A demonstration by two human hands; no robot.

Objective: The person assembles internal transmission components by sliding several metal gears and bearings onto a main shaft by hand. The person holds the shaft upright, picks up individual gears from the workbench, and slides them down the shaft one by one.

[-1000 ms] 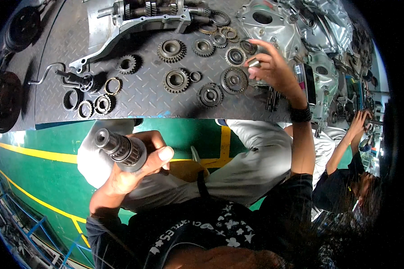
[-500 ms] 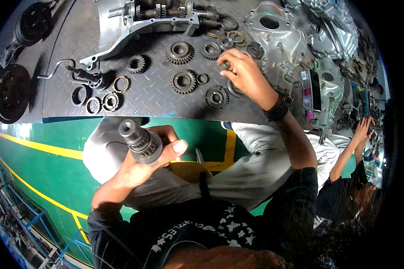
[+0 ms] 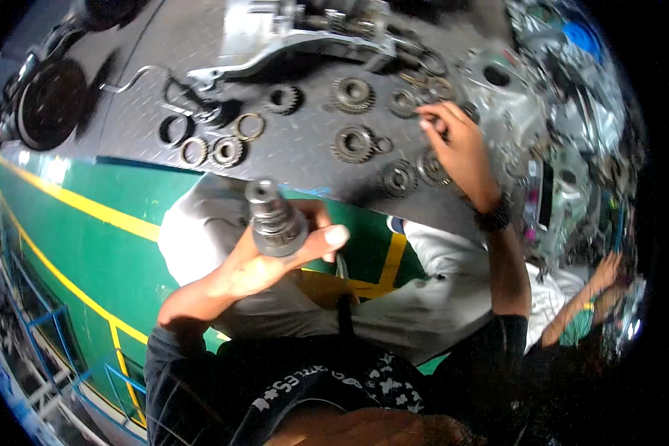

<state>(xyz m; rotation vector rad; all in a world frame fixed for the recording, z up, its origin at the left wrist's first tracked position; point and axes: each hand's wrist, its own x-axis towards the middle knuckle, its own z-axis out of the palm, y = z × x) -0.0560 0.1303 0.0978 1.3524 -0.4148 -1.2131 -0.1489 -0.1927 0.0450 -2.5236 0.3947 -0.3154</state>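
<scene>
Left hand (image 3: 259, 269) grips a shaft (image 3: 272, 221); right hand (image 3: 457, 145) bends over gears (image 3: 401, 108), its hold unclear.

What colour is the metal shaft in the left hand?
The metal shaft is grey, best seen in the head view.

Motion blur across the bench (image 3: 286, 152), dark shadows, glare on green floor (image 3: 89, 256), curved black edges

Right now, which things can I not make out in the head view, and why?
Head view:
Lower end of the metal shaft: hidden by the left hand.
Whether the right hand holds something: blurred, and screened by the hand itself.
Top of the silver housing: cut off by the upper edge.
What the co-worker's hand touches: too small and blurred.
</scene>
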